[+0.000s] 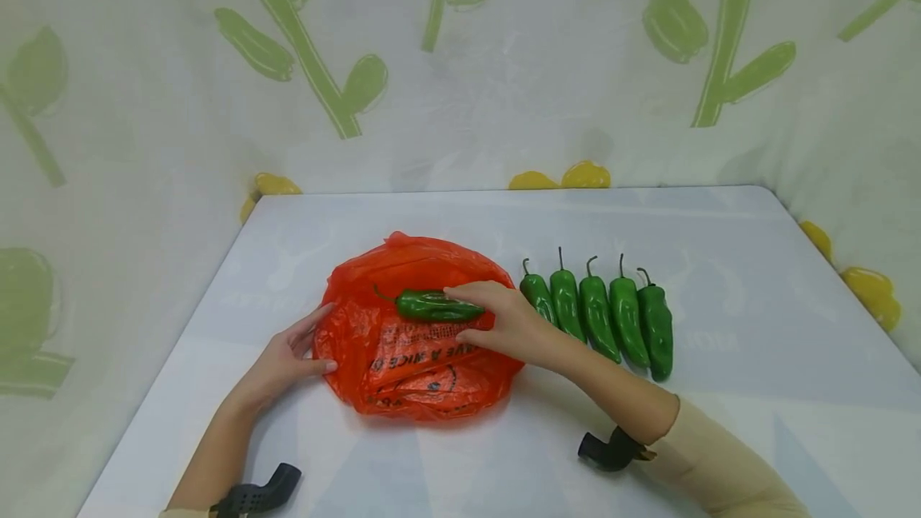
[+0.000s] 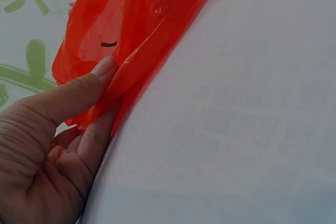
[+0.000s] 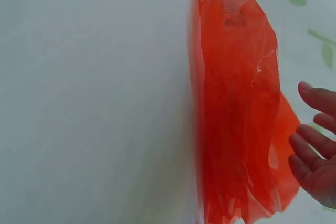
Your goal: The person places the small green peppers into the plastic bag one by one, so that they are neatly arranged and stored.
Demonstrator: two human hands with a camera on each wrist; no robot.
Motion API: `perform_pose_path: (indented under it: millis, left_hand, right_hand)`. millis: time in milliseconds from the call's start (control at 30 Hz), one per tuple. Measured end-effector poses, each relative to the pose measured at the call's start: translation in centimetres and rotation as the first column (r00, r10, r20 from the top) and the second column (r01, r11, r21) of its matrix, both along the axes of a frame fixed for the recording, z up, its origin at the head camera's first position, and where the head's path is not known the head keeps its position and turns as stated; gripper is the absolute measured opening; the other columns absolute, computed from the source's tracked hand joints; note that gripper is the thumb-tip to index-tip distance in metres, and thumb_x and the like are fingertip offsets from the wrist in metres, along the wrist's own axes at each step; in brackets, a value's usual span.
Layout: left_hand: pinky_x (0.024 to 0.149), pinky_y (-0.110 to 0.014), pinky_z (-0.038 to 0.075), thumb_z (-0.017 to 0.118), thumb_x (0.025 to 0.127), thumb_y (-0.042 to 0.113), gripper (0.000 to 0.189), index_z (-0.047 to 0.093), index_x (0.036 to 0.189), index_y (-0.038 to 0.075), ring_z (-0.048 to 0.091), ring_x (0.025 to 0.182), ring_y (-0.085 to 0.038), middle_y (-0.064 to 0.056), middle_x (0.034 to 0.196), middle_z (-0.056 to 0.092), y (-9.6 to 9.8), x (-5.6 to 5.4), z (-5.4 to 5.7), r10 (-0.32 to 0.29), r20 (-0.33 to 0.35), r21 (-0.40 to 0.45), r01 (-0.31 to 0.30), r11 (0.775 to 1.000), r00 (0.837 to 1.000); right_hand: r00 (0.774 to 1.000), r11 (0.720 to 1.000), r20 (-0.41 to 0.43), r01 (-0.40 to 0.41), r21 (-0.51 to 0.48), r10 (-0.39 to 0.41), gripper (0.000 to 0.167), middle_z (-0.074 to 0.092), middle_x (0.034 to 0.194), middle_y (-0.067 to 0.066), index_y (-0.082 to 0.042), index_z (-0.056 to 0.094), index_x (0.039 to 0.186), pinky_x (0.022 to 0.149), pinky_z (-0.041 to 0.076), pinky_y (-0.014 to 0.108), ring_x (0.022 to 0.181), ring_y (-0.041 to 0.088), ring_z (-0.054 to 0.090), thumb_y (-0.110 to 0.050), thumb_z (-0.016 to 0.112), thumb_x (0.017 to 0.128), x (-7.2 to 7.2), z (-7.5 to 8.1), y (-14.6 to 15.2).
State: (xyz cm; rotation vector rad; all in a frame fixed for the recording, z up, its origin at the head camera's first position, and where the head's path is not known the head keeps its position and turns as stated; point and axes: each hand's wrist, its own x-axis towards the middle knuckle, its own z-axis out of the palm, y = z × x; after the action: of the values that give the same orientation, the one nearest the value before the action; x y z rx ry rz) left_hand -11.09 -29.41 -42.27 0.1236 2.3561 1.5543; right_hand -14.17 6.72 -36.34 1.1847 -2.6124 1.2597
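A red plastic bag (image 1: 417, 402) with black print lies on the table, and a long green pepper (image 1: 432, 306) lies sideways on its opened inner surface, stem to the left. At the bag's left edge my left hand (image 1: 291, 358) pinches the plastic between thumb (image 2: 84, 90) and fingers, as the left wrist view shows. My right hand (image 1: 504, 322) is over the bag's right side, fingertips at the pepper's right end in the head view. In the right wrist view, that hand (image 3: 317, 145) has its fingers spread apart, with nothing gripped between them.
Several green peppers (image 1: 626, 322) stand side by side in a row to the right of the bag, stems pointing away; the right forearm passes close in front of them. The white table (image 1: 784, 422) ends at a cloth backdrop (image 1: 532, 86) with leaf prints.
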Motion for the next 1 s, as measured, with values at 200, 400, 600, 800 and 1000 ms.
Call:
perform_pose_path:
  millis: [200,400,600,800,1000]
  left_hand:
    - [0.095,-0.036,0.049,0.074,0.081,0.018,0.083,0.029,0.150,0.017,0.019,0.142,-0.038,-0.013,0.156,0.022,0.1,0.0,0.0,0.000,-0.004,0.005,0.000,1.000,1.000]
    - [0.095,-0.036,0.049,0.074,0.080,0.018,0.083,0.028,0.150,0.016,0.018,0.142,-0.038,-0.013,0.156,0.022,0.1,0.1,0.2,0.000,0.000,0.010,0.000,1.000,1.000]
    - [0.095,-0.036,0.049,0.074,0.081,0.018,0.083,0.029,0.149,0.015,0.019,0.142,-0.038,-0.014,0.156,0.022,0.2,0.1,0.2,-0.005,-0.013,0.006,0.005,1.000,1.000]
    - [0.095,-0.037,0.049,0.075,0.080,0.018,0.083,0.029,0.150,0.015,0.019,0.142,-0.039,-0.014,0.156,0.022,0.2,0.1,0.2,-0.001,-0.005,0.001,0.001,1.000,1.000]
    - [0.095,-0.039,0.049,0.075,0.080,0.018,0.083,0.029,0.150,0.015,0.020,0.141,-0.039,-0.014,0.156,0.022,0.2,0.1,0.2,-0.002,-0.018,-0.008,0.001,1.000,1.000]
  right_hand:
    - [0.999,0.999,0.012,0.031,-0.014,-0.031,0.061,0.059,0.129,0.010,-0.002,0.055,0.130,0.095,0.050,0.041,0.121,0.027,0.053,-0.012,0.079,0.075,0.1,0.2,1.7]
    - [0.998,0.998,0.026,0.065,0.002,-0.065,0.061,0.059,0.129,0.012,-0.001,0.055,0.130,0.091,0.052,0.043,0.120,0.030,0.052,-0.012,0.079,0.075,0.0,-0.3,3.7]
    - [0.997,0.996,0.008,0.082,-0.021,-0.082,0.061,0.059,0.127,0.016,0.003,0.055,0.127,0.088,0.053,0.046,0.118,0.032,0.054,-0.009,0.081,0.073,0.1,-0.6,5.4]
    - [0.989,0.989,0.015,0.145,-0.029,-0.144,0.064,0.059,0.128,0.014,-0.001,0.056,0.129,0.089,0.052,0.046,0.119,0.031,0.054,-0.009,0.082,0.071,0.8,-0.4,7.4]
    - [0.981,0.980,0.005,0.195,-0.033,-0.195,0.067,0.059,0.128,0.014,0.000,0.055,0.130,0.090,0.050,0.050,0.118,0.030,0.053,-0.010,0.083,0.070,1.3,-0.3,9.3]
